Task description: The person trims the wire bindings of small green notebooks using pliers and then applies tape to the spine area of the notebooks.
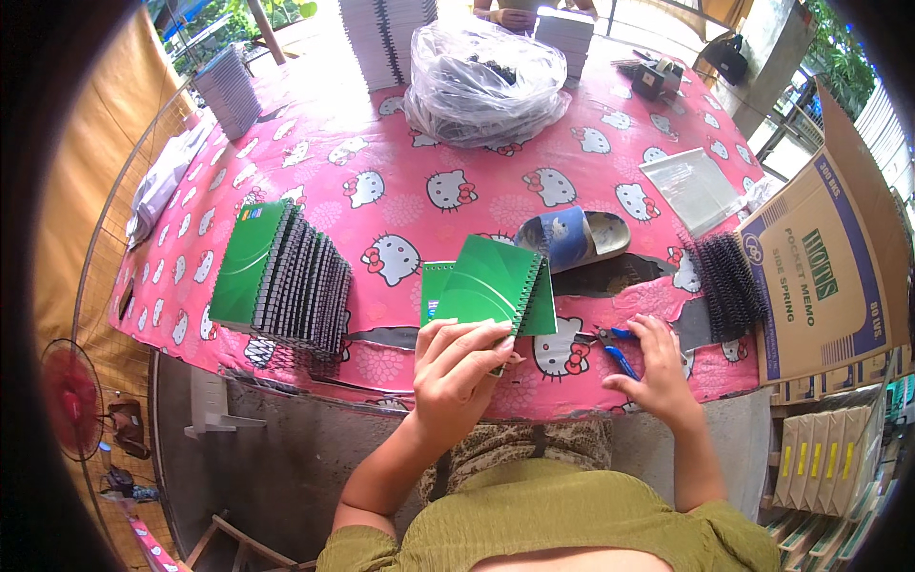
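At the table's near edge, my left hand [462, 372] grips the lower end of a green spiral notebook [491, 281]. Its black coil runs down the right side. More green cover [437, 281] shows from beneath it, on both sides. My right hand [658, 372] is beside blue-handled pliers [621, 358] lying on the cloth. Its thumb and fingers are apart around the handles; whether the fingertips touch them is hard to see. A stack of green spiral notebooks [281, 276] stands to the left. Beyond the notebook in my hand lies a blue slipper [562, 236].
A pink patterned tablecloth [381, 205], torn near me, covers the table. Black spiral coils [726, 286] lean by a cardboard box [824, 267] at right. Farther back are a clear plastic bag [486, 86], notebook stacks [227, 91] and a plastic sheet [694, 189]. Another person's hands [515, 17] show beyond.
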Demonstrator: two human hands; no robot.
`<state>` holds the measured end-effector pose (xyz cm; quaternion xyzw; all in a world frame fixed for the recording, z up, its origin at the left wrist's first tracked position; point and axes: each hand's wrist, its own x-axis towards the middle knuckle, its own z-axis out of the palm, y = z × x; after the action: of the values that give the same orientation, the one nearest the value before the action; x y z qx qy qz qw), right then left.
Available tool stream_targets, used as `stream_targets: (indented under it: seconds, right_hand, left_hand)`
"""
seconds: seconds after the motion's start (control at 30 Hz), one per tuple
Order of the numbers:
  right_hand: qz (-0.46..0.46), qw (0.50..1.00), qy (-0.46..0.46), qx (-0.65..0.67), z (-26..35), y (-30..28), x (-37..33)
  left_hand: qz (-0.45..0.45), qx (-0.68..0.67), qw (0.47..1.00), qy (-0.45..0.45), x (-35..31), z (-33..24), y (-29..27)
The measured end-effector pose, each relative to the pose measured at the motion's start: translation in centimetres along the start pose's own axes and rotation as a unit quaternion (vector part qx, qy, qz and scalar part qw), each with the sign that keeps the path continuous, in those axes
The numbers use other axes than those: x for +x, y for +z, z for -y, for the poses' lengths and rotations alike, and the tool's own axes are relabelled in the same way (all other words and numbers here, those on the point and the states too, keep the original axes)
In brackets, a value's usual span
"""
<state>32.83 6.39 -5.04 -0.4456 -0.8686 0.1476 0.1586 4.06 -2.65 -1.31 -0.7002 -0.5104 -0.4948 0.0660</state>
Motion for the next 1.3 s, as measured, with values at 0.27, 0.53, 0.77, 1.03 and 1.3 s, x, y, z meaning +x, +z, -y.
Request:
stream_targets:
  seconds: [0.27, 0.53, 0.77, 1.03, 1.3]
  right_hand:
    - [-0.029, 1.0, 0.005, 0.008, 0.4, 0.3, 0.1]
    - [-0.046, 0.976, -0.131, 0.17, 5.6, -2.8, 0.7]
    - [-0.052, 0.961, -0.21, 0.17, 8.4, -3.6, 2.0]
    - [-0.049, 0.966, -0.198, 0.159, 8.3, -4.1, 2.3]
    - [-0.069, 0.968, -0.168, 0.17, 7.3, -3.4, 1.4]
  left_hand:
    - [-0.033, 0.018, 0.998, -0.043, 0.2, -0.9, 0.8]
    - [-0.074, -0.01, 0.996, -0.048, -0.3, -0.5, 1.1]
    - [-0.069, -0.001, 0.997, -0.038, 0.1, -0.7, 1.4]
    - [0.005, 0.008, 0.999, -0.053, -0.1, -0.9, 0.5]
    - [-0.017, -0.013, 1.0, 0.009, -0.7, 0.0, 0.6]
